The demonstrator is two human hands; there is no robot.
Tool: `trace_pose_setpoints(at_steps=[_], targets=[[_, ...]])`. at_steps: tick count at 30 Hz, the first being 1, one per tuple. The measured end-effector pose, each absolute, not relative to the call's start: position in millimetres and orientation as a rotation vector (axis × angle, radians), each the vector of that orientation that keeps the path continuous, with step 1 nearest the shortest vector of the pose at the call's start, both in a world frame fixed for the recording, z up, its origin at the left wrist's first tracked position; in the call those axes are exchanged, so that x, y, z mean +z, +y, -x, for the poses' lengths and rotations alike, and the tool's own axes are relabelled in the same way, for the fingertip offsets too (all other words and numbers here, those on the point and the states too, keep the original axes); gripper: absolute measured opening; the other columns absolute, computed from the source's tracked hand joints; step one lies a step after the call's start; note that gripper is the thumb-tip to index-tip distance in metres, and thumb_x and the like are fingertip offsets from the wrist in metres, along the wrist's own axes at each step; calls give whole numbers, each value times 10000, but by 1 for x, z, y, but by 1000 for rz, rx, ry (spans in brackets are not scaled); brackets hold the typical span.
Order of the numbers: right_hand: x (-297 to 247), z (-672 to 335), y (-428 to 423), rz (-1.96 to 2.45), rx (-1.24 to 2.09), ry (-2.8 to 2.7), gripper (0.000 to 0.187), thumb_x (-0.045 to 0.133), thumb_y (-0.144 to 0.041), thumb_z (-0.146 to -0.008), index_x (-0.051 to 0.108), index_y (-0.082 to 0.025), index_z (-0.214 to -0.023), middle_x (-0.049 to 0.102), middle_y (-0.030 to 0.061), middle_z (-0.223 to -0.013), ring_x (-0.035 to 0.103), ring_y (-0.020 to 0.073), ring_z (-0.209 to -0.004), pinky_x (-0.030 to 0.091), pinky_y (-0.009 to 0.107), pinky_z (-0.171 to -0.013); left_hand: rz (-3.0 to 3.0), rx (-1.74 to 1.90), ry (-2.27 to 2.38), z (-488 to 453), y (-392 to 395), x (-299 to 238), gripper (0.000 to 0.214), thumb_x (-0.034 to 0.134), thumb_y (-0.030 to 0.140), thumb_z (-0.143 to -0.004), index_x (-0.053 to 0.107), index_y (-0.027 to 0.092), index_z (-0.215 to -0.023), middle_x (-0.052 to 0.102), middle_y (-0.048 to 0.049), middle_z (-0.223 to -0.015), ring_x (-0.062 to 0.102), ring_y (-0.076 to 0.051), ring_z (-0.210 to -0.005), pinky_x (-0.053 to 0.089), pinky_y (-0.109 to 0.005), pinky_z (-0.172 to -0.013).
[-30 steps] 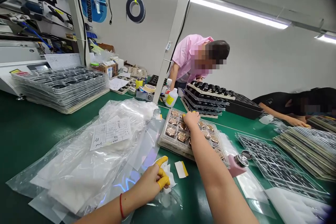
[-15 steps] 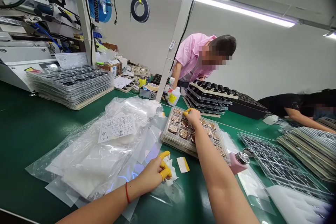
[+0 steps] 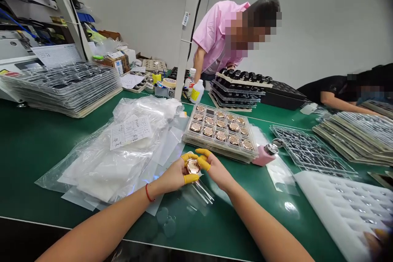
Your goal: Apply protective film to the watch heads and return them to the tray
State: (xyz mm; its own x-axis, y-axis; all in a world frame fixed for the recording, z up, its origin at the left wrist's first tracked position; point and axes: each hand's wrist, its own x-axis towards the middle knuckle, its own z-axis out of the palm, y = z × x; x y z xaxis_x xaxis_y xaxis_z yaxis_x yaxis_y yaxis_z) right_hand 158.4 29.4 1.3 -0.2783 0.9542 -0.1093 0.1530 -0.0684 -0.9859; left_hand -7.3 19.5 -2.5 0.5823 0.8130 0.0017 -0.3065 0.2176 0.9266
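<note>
A round copper-coloured disc (image 3: pixel 193 166) sits between both my hands, low over the green table. My left hand (image 3: pixel 176 173) and my right hand (image 3: pixel 215 168) wear yellow finger cots and pinch the disc from either side. Just beyond them lies a stack of clear trays (image 3: pixel 196 140) filled with several more copper discs; one pocket in its far row looks dark. Thin clear film pieces (image 3: pixel 199 192) lie on the table under my hands.
Crumpled plastic bags with a paper slip (image 3: pixel 130 132) lie to the left. A pink bottle (image 3: pixel 263 155), a black-part tray (image 3: pixel 310 153) and a white foam tray (image 3: pixel 346 204) are to the right. Tray stacks (image 3: pixel 61 88) stand far left. Two other people work at the far side.
My right hand left the tray of discs and came back toward me with one disc. My left hand rose from the white slip to meet it. The view has tilted down.
</note>
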Motion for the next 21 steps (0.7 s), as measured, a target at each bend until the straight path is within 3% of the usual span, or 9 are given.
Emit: trace_pose_setpoints(at_steps=[4,8,11,16,21], targets=[[-20,-168,33,1371,802,-1886,235,532,-354,-803,561,-211,-987,606,43,-890,519,181,-835,402,365,-790,-1110,731,627,16,22,7,597,713,235,-720,385,200,-1218,579,-57,-1051,613,-150,-855,492,-357,-838],[-21,-171,33,1448,372,-2303,33,566,-212,-759,590,-190,-754,601,52,-803,495,202,-817,365,392,-797,-1165,708,627,20,25,6,570,691,211,-742,371,202,-1213,585,-51,-1044,609,-152,-897,477,-332,-847],[-6,-177,26,1425,287,-2143,92,514,-139,-779,579,-204,-779,614,42,-850,504,188,-828,370,376,-798,-1192,725,706,18,25,1,542,692,220,-738,391,195,-1188,592,-25,-949,614,-145,-822,491,-325,-800],[5,-172,9,1021,197,-2240,122,499,-190,-842,586,-261,-887,626,24,-946,498,186,-911,297,436,-963,-1274,717,712,12,21,-1,520,684,229,-745,429,199,-1197,590,-51,-1046,604,-166,-895,486,-302,-796],[-1,-169,11,1049,182,-2188,153,461,-197,-871,607,-245,-877,618,36,-838,472,182,-820,351,396,-844,-1285,683,720,8,16,1,466,680,264,-753,468,193,-1161,603,-51,-1029,604,-173,-892,476,-308,-818]])
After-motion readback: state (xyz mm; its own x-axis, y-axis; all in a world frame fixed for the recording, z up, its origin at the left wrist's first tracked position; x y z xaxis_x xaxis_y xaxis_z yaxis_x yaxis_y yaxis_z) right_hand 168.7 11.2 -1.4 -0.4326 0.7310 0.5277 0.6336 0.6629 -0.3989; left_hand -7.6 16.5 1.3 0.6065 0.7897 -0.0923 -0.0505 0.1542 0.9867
